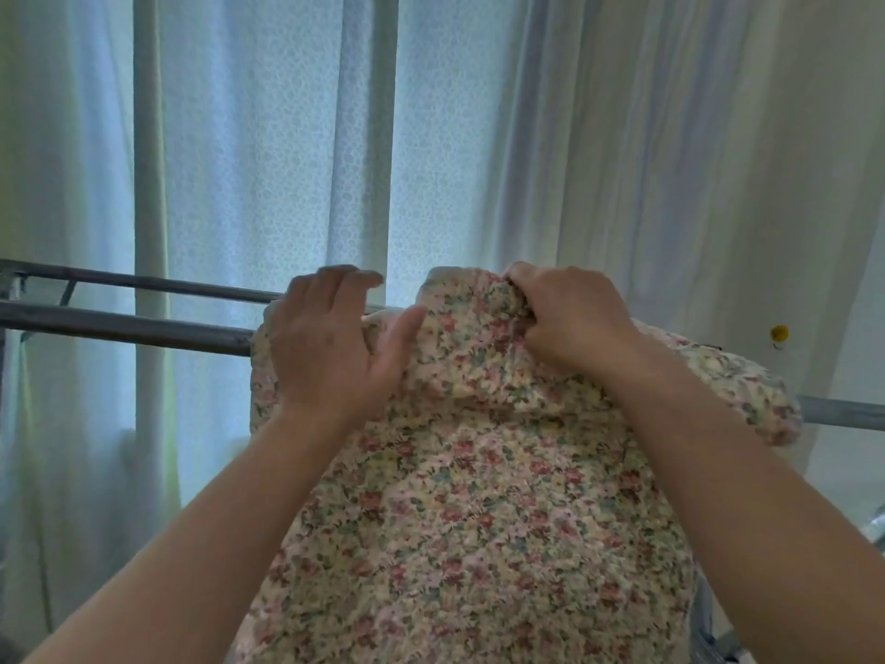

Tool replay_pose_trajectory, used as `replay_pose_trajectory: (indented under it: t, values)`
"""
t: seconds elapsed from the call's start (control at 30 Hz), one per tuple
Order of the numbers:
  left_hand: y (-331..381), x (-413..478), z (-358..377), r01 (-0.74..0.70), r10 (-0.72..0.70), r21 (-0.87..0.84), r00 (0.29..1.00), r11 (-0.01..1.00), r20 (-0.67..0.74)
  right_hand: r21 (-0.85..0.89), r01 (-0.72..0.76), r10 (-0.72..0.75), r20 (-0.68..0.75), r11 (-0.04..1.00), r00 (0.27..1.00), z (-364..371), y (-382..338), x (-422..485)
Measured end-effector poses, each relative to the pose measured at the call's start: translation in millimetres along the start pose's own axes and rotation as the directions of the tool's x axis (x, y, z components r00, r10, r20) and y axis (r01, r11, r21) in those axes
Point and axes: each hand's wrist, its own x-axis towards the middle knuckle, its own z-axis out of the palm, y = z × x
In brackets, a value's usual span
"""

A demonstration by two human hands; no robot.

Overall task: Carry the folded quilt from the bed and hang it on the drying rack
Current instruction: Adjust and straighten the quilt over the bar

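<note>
Cream fabric printed with small pink and green flowers lies under both hands. Both bare forearms reach up from the bottom corners of the view toward its centre. The left hand (330, 342) is spread, with its fingers straight and slightly fanned toward twelve o'clock and its thumb angled toward two o'clock. Its palm lies flat on the quilt (479, 496) and grips nothing. The right hand (570, 318) sits at three o'clock from the left hand, knuckles up and fingers curled tight, gripping a bunched fold at the top of the quilt.

The quilt is draped over the drying rack (119, 325). Its raised fold stands between the two hands, and the rest hangs toward six o'clock, filling the lower middle of the view. The rack's grey metal rails come out from under the fabric toward nine o'clock, and one more stretch shows toward three o'clock.

Behind the rack hangs a pale lace curtain (263, 160). A small yellow spot (779, 334) sits on the wall at three o'clock, perhaps a hook, too small to tell.
</note>
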Motion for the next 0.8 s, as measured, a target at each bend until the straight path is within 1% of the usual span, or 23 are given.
replay_pose_trajectory:
  t: [0.03, 0.07, 0.1, 0.13, 0.17, 0.2, 0.27, 0.37, 0.43, 0.5, 0.53, 0.57, 0.6, 0.63, 0.7, 0.73, 0.8]
  values:
    - [-11, -7, -1, 0.096, -0.097, -0.031, 0.995, 0.995, -0.024, 0.004, -0.023, 0.023, -0.009, 1.000, 1.000, 2, 1, 2]
    - [-21, -13, -3, 0.253, -0.254, -0.075, 0.967, 0.965, -0.008, 0.006, -0.040, 0.040, -0.018, 0.999, 0.999, 5, 0, 4]
    - [-29, -20, -3, 0.432, -0.431, -0.120, 0.902, 0.894, 0.035, 0.011, -0.055, 0.055, -0.027, 0.998, 0.998, 9, 1, 5]
    - [-37, -25, -1, 0.576, -0.573, -0.152, 0.817, 0.803, 0.070, 0.019, -0.064, 0.065, -0.045, 0.998, 0.997, 13, 0, 8]
    - [-43, -28, 2, 0.661, -0.653, -0.152, 0.750, 0.735, 0.101, 0.026, -0.077, 0.078, -0.063, 0.997, 0.995, 18, 0, 10]
    - [-48, -30, 4, 0.699, -0.689, -0.128, 0.715, 0.704, 0.119, 0.035, -0.089, 0.092, -0.078, 0.995, 0.993, 23, -1, 13]
    - [-54, -29, 6, 0.727, -0.715, -0.099, 0.687, 0.680, 0.133, 0.058, -0.129, 0.133, -0.086, 0.990, 0.987, 31, 0, 20]
    - [-60, -29, 10, 0.771, -0.750, -0.104, 0.636, 0.629, 0.180, 0.114, -0.184, 0.194, -0.080, 0.976, 0.978, 42, 3, 26]
    - [-61, -36, 15, 0.788, -0.754, -0.115, 0.613, 0.605, 0.235, 0.221, -0.185, 0.203, -0.064, 0.958, 0.977, 46, 4, 25]
    - [-65, -43, 19, 0.803, -0.769, -0.109, 0.594, 0.586, 0.236, 0.355, -0.176, 0.193, -0.014, 0.918, 0.981, 47, 3, 20]
    - [-67, -45, 20, 0.797, -0.769, -0.083, 0.601, 0.599, 0.218, 0.394, -0.168, 0.184, -0.004, 0.904, 0.983, 46, 2, 16]
    - [-69, -47, 20, 0.774, -0.755, -0.037, 0.626, 0.632, 0.197, 0.396, -0.153, 0.169, -0.006, 0.906, 0.986, 44, -1, 12]
    - [-71, -48, 20, 0.739, -0.728, 0.013, 0.661, 0.674, 0.184, 0.358, -0.127, 0.143, -0.017, 0.925, 0.990, 43, -4, 9]
    - [-72, -49, 19, 0.698, -0.695, 0.054, 0.697, 0.714, 0.176, 0.283, -0.097, 0.107, -0.019, 0.954, 0.994, 43, -6, 5]
    - [-75, -51, 19, 0.646, -0.652, 0.092, 0.739, 0.757, 0.171, 0.106, -0.020, 0.019, 0.012, 0.994, 1.000, 49, -6, 1]
    - [-76, -51, 19, 0.632, -0.639, 0.099, 0.751, 0.768, 0.167, 0.065, 0.007, -0.008, 0.026, 0.998, 1.000, 53, -4, 1]
    - [-77, -52, 20, 0.610, -0.620, 0.112, 0.769, 0.785, 0.154, 0.083, 0.013, -0.013, 0.000, 0.996, 1.000, 64, 3, -3]
